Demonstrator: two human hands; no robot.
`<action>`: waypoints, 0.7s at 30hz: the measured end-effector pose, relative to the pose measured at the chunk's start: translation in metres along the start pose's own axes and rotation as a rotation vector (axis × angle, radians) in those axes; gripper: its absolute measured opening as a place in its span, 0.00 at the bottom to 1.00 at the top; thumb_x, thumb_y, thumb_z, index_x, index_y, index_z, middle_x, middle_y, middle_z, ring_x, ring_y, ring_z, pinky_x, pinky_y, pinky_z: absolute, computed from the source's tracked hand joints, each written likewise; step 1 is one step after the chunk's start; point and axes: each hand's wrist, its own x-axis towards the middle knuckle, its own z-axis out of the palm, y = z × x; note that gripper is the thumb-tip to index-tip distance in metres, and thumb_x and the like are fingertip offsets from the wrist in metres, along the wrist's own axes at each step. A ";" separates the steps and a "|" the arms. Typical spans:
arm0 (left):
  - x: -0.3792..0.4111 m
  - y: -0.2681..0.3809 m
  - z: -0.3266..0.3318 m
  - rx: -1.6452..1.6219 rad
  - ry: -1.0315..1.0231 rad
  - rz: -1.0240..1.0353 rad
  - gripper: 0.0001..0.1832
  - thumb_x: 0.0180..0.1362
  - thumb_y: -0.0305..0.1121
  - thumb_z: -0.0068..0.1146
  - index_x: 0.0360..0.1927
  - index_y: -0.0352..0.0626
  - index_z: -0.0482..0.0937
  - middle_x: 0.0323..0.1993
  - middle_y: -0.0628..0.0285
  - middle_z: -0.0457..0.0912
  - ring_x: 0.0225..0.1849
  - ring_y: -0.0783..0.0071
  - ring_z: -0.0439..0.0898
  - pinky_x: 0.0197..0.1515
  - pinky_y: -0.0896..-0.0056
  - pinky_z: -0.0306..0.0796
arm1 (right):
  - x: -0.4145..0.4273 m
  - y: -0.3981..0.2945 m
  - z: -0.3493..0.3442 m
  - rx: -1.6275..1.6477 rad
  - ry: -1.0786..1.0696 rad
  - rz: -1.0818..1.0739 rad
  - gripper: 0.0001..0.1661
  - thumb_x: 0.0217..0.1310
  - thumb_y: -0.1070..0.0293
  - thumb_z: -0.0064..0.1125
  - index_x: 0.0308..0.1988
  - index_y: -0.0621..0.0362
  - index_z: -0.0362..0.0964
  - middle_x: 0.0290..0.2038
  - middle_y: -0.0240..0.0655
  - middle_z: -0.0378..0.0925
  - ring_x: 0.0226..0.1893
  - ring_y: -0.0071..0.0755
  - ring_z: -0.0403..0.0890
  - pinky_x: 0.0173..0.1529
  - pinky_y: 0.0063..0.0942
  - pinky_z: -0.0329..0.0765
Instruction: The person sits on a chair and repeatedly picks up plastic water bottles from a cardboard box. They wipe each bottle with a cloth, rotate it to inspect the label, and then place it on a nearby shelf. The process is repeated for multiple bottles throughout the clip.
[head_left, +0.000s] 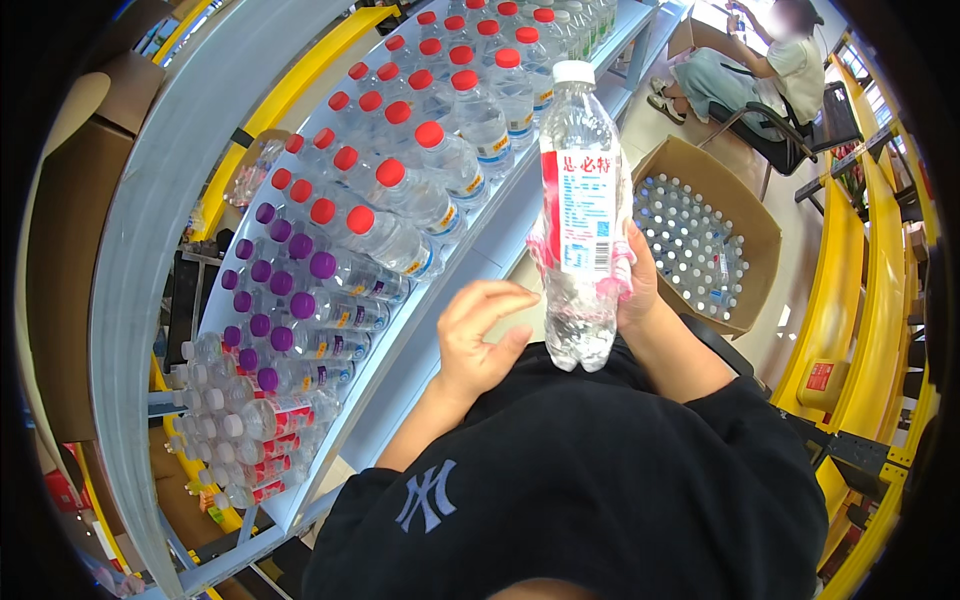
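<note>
A clear plastic bottle stands upright before my chest, its white cap at the top. Around its middle runs a red and white label bearing writing and a printed code. My right hand grips the bottle from the right and behind, with most of its fingers hidden. A pink and white cloth is bunched between that hand and the bottle, showing on both sides of it. To the left of the bottle, my left hand is apart from it, fingers curved and parted, holding nothing.
Rows of bottles with red caps, purple caps and white caps fill a light-blue metal shelf on the left. A cardboard box of white-capped bottles sits on the floor at right. Beyond it a person sits. Yellow shelving stands right.
</note>
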 end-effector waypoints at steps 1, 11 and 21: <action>0.007 0.005 -0.004 0.050 0.025 -0.018 0.25 0.55 0.46 0.52 0.44 0.30 0.74 0.36 0.53 0.77 0.41 0.66 0.75 0.45 0.71 0.67 | -0.002 0.001 0.002 0.114 -0.005 0.027 0.39 0.56 0.42 0.44 0.57 0.59 0.55 0.51 0.45 0.68 0.47 0.45 0.73 0.49 0.41 0.72; 0.121 -0.011 0.001 -0.964 -0.149 -0.155 0.37 0.59 0.55 0.38 0.60 0.32 0.55 0.55 0.48 0.66 0.57 0.62 0.67 0.58 0.62 0.59 | -0.015 0.010 0.015 0.174 -0.280 0.179 0.41 0.53 0.46 0.50 0.59 0.61 0.52 0.53 0.44 0.66 0.52 0.44 0.70 0.57 0.42 0.66; 0.130 -0.025 0.029 -1.653 -0.373 -0.117 0.32 0.56 0.57 0.40 0.49 0.35 0.70 0.44 0.43 0.75 0.47 0.56 0.76 0.51 0.60 0.70 | -0.019 0.017 0.018 0.224 -0.320 0.163 0.43 0.53 0.45 0.52 0.59 0.62 0.51 0.54 0.45 0.66 0.52 0.41 0.71 0.57 0.40 0.67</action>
